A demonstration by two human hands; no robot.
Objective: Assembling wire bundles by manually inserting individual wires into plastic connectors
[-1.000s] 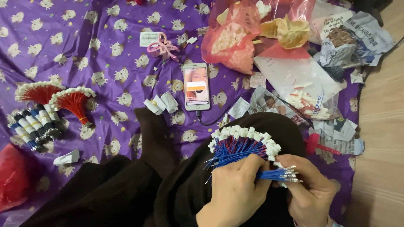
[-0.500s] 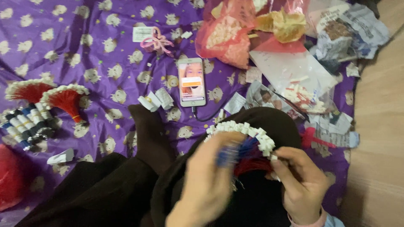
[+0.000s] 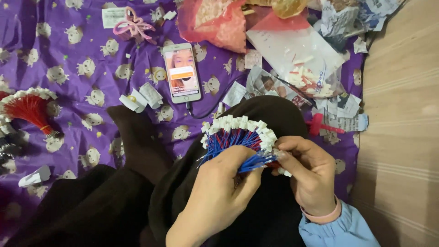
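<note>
A purple printed sheet (image 3: 68,50) covered the floor, with a phone (image 3: 182,72) and a red wire fan (image 3: 28,107) lying on it. Over my lap, my left hand (image 3: 219,192) was closed around a blue wire bundle (image 3: 238,137). My right hand (image 3: 308,171) pinched its white-tipped edge.

Both hands are bare, with no rings or gloves to be seen. The right hand (image 3: 311,176) comes out of a light blue fabric sleeve (image 3: 338,231), and a pink cuff (image 3: 322,216) sits snug at the wrist. The left hand (image 3: 219,196) shows no sleeve. Dark brown soft trousers (image 3: 114,201) cover the legs, with a dark brown sock (image 3: 137,137) on one foot.
</note>
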